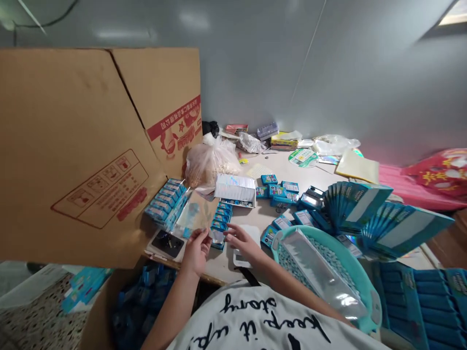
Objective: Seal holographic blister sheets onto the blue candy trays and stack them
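Observation:
My left hand (197, 250) is closed in a pinch at the table's front edge, thumb against fingers; what it grips, if anything, is too small to make out. A row of small blue boxes (222, 216) runs away from me just beyond my hands. At its near end, between my hands, lies a pale, shiny piece (218, 236). My right hand (241, 241) is open, fingers apart, its fingertips close to that piece. Left of the row are a clear plastic bag (199, 211) and a stack of wrapped blue boxes (166, 201). A white box of cards (236, 188) stands behind.
A tall cardboard carton (91, 160) blocks the left side. On the right, a turquoise basin (374, 301) holds pellets and a clear tray (321, 272). Loose blue boxes (279, 191) and fanned blue cartons (357, 206) lie beyond it. A phone (167, 244) is near the front edge.

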Demonstrator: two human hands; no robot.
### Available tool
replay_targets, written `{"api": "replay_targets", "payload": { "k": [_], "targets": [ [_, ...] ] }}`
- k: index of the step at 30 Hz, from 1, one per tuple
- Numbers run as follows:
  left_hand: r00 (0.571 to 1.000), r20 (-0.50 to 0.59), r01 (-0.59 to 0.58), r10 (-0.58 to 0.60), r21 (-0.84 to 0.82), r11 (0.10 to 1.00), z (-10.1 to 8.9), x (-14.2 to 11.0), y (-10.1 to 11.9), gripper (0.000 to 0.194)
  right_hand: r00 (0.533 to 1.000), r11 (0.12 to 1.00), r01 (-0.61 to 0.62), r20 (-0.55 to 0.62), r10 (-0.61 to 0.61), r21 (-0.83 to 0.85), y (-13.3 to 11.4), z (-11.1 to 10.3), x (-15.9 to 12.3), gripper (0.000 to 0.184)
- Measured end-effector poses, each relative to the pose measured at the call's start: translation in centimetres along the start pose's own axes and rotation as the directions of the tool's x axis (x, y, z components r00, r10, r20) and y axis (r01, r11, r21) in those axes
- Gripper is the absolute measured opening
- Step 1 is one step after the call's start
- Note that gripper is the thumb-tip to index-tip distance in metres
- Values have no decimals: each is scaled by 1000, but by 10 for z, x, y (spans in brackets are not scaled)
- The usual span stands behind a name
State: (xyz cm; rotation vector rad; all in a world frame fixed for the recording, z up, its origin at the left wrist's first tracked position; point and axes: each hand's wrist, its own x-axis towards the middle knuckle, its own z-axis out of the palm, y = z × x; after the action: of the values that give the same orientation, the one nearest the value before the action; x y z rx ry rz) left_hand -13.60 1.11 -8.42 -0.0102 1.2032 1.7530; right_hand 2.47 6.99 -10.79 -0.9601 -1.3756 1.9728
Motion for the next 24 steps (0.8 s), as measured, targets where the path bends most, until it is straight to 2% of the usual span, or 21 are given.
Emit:
{"api": "replay_targets", "payload": {
  "k": [3,6,11,14,18,22,24],
  "targets": [
    [996,43,83,-83,13,996,-1,27,-5,29,997,987,-38,-60,48,157,8,19,30,60],
    [990,49,131,-133,48,990,-6,49,-14,32,984,985,-71,-150,95,159,18,22,53,48],
    [966,112,211,-234,185,960,-17,81,-22,37,955,995,-90,-278,100,46,45,9,76,38],
    [969,108,188,-224,271,944,-18,102,-27,46,943,996,-81,-326,62,-44,59,-4,85,30],
    [983,78,128,-165,347,929,-11,122,-37,71,964,985,-70,-263,27,-155,62,-21,95,23],
    [964,130,159,-231,413,897,-3,126,-36,60,981,968,-40,-194,-9,-247,53,-29,98,22],
    [954,150,167,-259,451,877,-3,126,-32,64,986,962,-22,-167,-24,-273,50,-30,98,24]
  ]
}}
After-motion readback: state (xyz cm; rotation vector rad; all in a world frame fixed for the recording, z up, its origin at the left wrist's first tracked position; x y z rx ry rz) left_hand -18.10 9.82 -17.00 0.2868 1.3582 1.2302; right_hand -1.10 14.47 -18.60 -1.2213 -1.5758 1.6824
